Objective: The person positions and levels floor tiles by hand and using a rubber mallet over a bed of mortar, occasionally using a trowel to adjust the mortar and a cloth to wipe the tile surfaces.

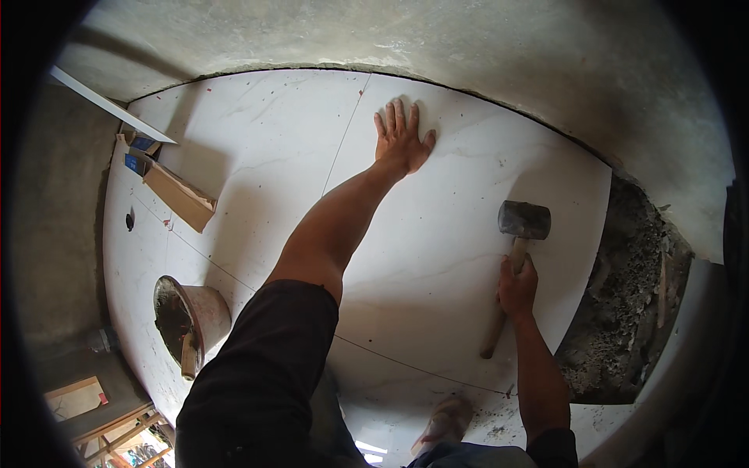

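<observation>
- Your left hand (402, 142) lies palm down with its fingers spread wide, on the far part of a large white tile (468, 175), just right of a thin seam, and it holds nothing
- Your right hand (518, 287) is closed around the wooden handle of a mallet (524, 220), near the tile's right side
- The mallet's dark, thick head points far, above the tile, with the handle's end running nearer and to the left below your fist; you cannot tell from here whether the head touches the tile
- To the right of the tile's edge, you have a strip of rough grey mortar (612, 312)
- Beyond the far edge stands a bare grey wall (468, 39)
- On your left, near your sleeve, a bucket (211, 312) leans with its mouth to the left, a wooden handle (188, 357) at its rim
- Farther off on the left lies a torn cardboard piece (179, 195), near a long white strip (113, 105)
- A foot (449, 421) shows at the near side, between your arms
</observation>
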{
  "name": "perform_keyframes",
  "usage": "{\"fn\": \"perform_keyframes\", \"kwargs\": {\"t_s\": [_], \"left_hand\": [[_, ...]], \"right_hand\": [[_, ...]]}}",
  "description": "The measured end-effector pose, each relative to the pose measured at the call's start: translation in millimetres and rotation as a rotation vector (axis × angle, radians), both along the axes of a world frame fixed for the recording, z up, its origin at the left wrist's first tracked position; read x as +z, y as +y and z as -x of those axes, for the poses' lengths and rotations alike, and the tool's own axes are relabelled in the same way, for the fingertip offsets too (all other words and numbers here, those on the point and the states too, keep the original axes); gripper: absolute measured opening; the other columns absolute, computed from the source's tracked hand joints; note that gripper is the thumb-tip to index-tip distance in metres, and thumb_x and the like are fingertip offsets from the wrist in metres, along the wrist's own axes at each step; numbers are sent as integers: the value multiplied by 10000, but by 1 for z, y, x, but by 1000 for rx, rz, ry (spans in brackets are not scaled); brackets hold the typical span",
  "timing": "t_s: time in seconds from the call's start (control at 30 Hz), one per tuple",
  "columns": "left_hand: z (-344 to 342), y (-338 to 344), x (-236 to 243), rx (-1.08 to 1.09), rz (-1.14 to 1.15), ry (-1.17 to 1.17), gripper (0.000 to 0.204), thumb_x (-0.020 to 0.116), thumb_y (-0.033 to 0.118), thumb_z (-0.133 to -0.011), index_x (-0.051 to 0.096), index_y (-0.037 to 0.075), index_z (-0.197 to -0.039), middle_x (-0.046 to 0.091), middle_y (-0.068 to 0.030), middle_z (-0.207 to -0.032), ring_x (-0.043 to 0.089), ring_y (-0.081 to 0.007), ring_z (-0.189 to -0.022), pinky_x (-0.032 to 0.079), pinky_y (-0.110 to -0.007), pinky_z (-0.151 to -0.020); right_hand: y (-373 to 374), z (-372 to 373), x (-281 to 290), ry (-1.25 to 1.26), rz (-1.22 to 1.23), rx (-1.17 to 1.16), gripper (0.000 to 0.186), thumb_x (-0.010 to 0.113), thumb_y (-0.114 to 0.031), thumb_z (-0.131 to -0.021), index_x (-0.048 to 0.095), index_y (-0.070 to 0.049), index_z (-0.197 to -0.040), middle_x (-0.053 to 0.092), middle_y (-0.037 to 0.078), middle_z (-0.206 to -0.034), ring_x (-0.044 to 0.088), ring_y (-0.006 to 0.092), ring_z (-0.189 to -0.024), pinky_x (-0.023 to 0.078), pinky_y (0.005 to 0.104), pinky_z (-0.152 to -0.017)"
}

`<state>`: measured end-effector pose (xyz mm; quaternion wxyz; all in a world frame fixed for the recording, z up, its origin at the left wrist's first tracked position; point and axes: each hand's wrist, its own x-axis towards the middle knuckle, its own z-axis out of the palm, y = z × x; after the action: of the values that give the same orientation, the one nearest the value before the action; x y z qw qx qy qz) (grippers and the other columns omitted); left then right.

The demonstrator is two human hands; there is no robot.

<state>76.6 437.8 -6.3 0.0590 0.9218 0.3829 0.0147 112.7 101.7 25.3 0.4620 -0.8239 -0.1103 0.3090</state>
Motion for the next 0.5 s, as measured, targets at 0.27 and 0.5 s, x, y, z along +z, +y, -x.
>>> {"fn": "perform_keyframes", "kwargs": {"t_s": [0.27,0.5], "left_hand": [[26,5,5,516,79,14,824,314,588,-893,115,71,-1503,64,-111,-1576,-35,-301,-1453,-36,-541,-1135],[30,5,10,522,100,-21,836,310,568,-895,75,43,-1501,46,-105,-1579,-31,-302,-1453,-41,-563,-1126]], "right_hand": [[22,-17,26,172,-144,-22,206,511,-233,-929,486,-32,-894,450,10,-531,447,117,-357,390,285,-354],[95,-29,72,112,-517,-183,437,463,-421,-974,494,9,-1045,443,6,-596,433,109,-403,407,279,-397]]}}
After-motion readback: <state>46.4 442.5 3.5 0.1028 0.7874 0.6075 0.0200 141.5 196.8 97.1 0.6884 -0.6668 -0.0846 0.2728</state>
